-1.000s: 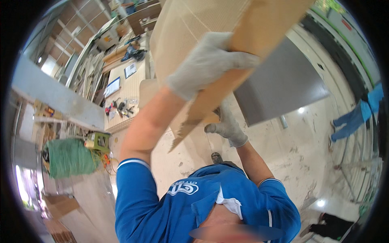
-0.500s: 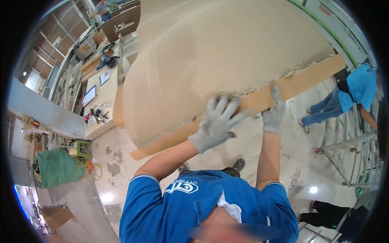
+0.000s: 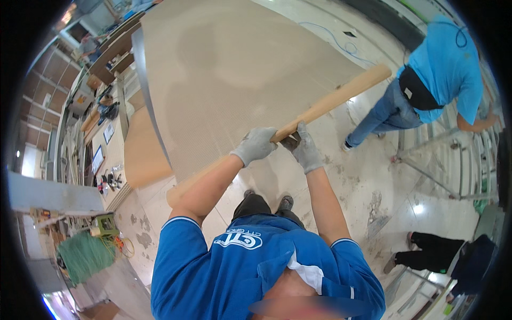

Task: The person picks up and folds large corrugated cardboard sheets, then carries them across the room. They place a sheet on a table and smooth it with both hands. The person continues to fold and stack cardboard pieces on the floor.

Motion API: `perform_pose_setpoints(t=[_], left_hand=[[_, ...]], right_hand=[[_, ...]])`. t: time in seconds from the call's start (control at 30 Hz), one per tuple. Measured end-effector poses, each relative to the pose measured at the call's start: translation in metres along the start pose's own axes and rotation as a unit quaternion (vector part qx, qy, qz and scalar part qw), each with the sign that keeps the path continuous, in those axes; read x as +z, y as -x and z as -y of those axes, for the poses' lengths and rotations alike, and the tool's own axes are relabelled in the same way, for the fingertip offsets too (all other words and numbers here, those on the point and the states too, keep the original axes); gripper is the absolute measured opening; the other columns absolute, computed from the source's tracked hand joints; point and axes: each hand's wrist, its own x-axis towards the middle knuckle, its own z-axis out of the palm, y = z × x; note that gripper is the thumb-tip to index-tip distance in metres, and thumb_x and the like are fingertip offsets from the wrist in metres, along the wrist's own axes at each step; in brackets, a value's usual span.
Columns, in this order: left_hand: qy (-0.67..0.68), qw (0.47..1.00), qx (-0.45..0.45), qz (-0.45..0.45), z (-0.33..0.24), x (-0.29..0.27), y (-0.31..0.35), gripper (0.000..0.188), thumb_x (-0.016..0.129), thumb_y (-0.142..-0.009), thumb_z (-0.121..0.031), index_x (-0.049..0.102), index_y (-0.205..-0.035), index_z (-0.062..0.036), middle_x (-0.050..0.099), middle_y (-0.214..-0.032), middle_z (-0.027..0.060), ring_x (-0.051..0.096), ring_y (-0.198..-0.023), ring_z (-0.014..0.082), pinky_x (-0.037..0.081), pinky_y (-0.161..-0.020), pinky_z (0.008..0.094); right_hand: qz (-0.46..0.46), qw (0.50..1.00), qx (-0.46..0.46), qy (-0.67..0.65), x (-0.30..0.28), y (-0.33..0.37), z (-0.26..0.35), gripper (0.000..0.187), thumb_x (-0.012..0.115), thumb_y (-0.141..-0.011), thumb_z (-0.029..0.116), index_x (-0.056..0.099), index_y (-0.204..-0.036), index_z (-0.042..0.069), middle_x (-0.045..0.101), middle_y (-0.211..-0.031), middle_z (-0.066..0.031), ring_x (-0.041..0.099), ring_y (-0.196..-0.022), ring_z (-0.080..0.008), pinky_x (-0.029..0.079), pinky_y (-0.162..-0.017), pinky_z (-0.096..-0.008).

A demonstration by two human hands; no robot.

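Note:
A large ribbed brown sheet (image 3: 256,69) spreads out in front of me, with a smooth tan strip (image 3: 341,101) curling along its near edge. My left hand (image 3: 256,145), in a grey glove, is closed on this edge near its middle. Just to the right, my right hand (image 3: 308,152), gloved too, grips the same edge, its thumb side toward the left hand. Dark smudges mark the right glove's fingers. The fingertips of both hands are partly hidden by the edge.
A person in a light blue shirt (image 3: 440,64) stands at the right beside a metal frame (image 3: 442,160). Another person's dark-trousered legs (image 3: 432,253) show lower right. At left, a bench (image 3: 114,176) holds clipboards and tools; a green bundle (image 3: 82,256) lies below it.
My left hand has gone from spread flat on the sheet to gripping its edge, and my right hand has shifted left. The sheet's edge now curls, and the person in light blue appears nearer.

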Motion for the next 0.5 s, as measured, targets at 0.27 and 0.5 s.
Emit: perform_pose_setpoints(t=[0.27, 0.5], left_hand=[[0.227, 0.958, -0.022, 0.174, 0.009, 0.022, -0.076, 0.046, 0.078, -0.078, -0.04, 0.071, -0.107, -0.0038, 0.07, -0.09, 0.0117, 0.065, -0.085, 0.0216, 0.049, -0.08, 0.0357], [0.141, 0.981, -0.014, 0.133, 0.002, 0.003, -0.086, 0.061, 0.081, -0.075, -0.043, 0.065, -0.117, -0.0011, 0.067, -0.101, 0.021, 0.066, -0.094, 0.032, 0.051, -0.077, 0.0399]], right_hand=[[-0.087, 0.996, -0.007, 0.004, -0.039, -0.02, 0.009, 0.048, 0.069, -0.091, 0.04, 0.05, -0.124, 0.01, 0.061, -0.112, -0.0079, 0.066, -0.098, -0.0217, 0.058, -0.081, -0.0372], [-0.243, 0.959, -0.115, 0.091, -0.017, -0.051, 0.013, 0.037, 0.075, -0.084, 0.016, 0.057, -0.112, 0.0, 0.066, -0.1, -0.0085, 0.067, -0.085, -0.0186, 0.056, -0.074, -0.0316]])
